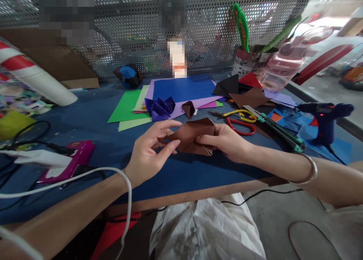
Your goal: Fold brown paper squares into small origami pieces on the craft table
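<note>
i see my left hand (147, 152) and right hand (224, 141) pinching the folded brown paper (193, 137) between fingertips; scissors (241, 120) lie at two o'clock, just beyond.

The folded brown paper (194, 137) is a flat, creased piece with several sharp pleats, roughly a wide triangle or kite in outline, with a pointed peak at its upper edge and a narrow tip at its lower right. It is matte dark brown, lighter where the folds catch the light. It sits just above the blue surface (170, 173) near the front edge, tilted, pinched at both ends.
</note>
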The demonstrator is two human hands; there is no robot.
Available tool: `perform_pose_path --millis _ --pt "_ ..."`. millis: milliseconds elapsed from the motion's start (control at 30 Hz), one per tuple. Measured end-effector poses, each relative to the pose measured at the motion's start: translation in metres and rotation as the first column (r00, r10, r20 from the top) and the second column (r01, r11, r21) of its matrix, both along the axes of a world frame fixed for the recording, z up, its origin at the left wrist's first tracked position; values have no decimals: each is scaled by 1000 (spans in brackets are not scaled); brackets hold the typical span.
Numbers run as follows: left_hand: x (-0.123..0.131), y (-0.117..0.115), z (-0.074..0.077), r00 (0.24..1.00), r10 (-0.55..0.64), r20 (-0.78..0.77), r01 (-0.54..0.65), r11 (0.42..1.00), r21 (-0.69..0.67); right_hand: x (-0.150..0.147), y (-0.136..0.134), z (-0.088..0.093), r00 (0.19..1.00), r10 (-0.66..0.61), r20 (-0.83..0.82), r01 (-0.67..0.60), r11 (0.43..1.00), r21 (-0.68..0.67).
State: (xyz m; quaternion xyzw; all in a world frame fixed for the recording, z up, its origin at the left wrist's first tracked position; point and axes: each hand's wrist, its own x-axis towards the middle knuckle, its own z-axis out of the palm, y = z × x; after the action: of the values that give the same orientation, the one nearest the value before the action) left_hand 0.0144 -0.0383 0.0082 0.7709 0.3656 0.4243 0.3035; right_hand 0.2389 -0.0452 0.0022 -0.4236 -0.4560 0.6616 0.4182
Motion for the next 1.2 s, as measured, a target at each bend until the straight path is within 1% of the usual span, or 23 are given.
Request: perform_pose_path --millis 33,100,133,200,333,467,533,600,700,800,900,1033,1100,1200 --pt "0 -1 -1 999 0 -41 3 996 89 1 0 0 1000 14 9 -14 1000 15" --pt "-1 -2 -3 993 -2 -121 31 970 242 2 -1 0 999 38 25 -39 998 45" --pt "-1 -2 -3 988 -8 -152 53 954 294 2 -1 0 999 43 30 -45 997 56" --pt "-1 -2 -4 982 -17 -187 83 932 352 3 -1 0 998 53 36 -55 996 71" --pt "-1 -2 -3 980 -18 -199 93 923 374 2 -1 0 998 53 42 -55 997 59" --pt "1 -5 -3 975 44 -216 47 915 401 1 -2 -1 997 62 49 -64 997 46" --pt "2 -7 -3 971 69 -227 41 894 446 1 -2 -2 997 64 49 -66 997 46" --pt "1 -8 -5 965 70 -254 71 860 506 1 -2 -4 997 65 42 -67 996 52" --pt "-1 -7 -8 946 70 -317 143 787 600 2 -2 -7 996 74 43 -77 994 81" --pt "-3 -6 -9 928 80 -364 192 734 651 1 -3 -9 996 60 73 -68 991 114" --pt "-3 -5 -9 913 115 -391 210 688 695 0 -4 -10 994 47 96 -60 989 137" --pt "-4 -4 -6 902 186 -390 209 601 771 -2 -6 -8 991 94 92 -109 980 168" --pt "-5 -4 -5 897 216 -386 199 581 789 -3 -7 -7 990 114 86 -128 975 179" --pt "-5 -4 -6 888 229 -398 207 573 793 -2 -7 -7 992 99 78 -112 974 196"
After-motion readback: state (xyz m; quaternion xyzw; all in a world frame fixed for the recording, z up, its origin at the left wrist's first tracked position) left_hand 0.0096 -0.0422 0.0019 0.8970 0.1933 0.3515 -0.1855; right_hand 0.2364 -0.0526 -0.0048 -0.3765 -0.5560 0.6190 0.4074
